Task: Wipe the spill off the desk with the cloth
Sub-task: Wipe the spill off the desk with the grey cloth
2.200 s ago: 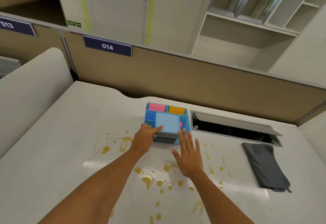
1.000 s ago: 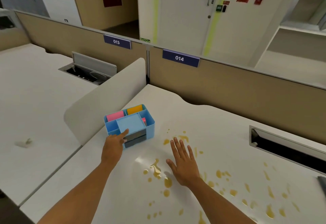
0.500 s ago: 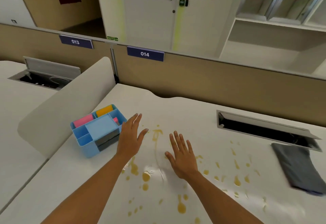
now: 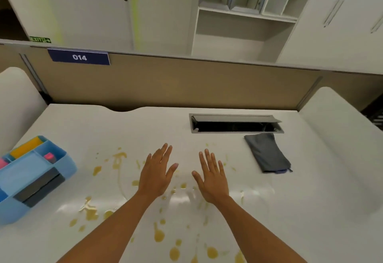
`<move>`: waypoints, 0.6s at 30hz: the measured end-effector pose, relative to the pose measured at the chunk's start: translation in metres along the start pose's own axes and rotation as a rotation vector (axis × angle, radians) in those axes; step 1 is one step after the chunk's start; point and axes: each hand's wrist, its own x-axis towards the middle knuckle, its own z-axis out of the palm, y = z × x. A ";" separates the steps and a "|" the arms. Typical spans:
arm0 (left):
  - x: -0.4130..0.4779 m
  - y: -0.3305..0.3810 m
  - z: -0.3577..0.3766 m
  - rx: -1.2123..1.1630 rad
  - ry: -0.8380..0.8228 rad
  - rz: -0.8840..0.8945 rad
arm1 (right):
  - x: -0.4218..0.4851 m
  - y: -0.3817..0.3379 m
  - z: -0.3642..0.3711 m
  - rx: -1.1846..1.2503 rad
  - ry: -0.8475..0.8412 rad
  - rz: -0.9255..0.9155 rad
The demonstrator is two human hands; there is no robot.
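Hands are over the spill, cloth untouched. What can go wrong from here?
1. Both hands, left hand and right hand, are open low over the yellow spill; a palm or forearm could smear it.
2. The cloth lies next to the open cable hatch; a careless grab might push it in.
3. Drops reach near the blue organizer; wide wipes may bump it.

2 hands (image 4: 157, 176) (image 4: 213, 180) — 1 cloth (image 4: 266, 152), 1 blue organizer (image 4: 35, 176) — 1 desk (image 4: 310, 211).
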 end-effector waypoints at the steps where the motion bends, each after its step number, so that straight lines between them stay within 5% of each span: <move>1: 0.001 0.005 0.006 0.002 -0.024 0.026 | -0.002 0.012 -0.001 0.001 0.000 0.027; 12: 0.022 0.046 0.050 0.028 -0.172 0.252 | -0.018 0.155 -0.018 0.099 -0.052 0.467; 18: 0.017 0.050 0.063 0.032 -0.184 0.282 | -0.010 0.194 -0.031 0.164 -0.068 0.554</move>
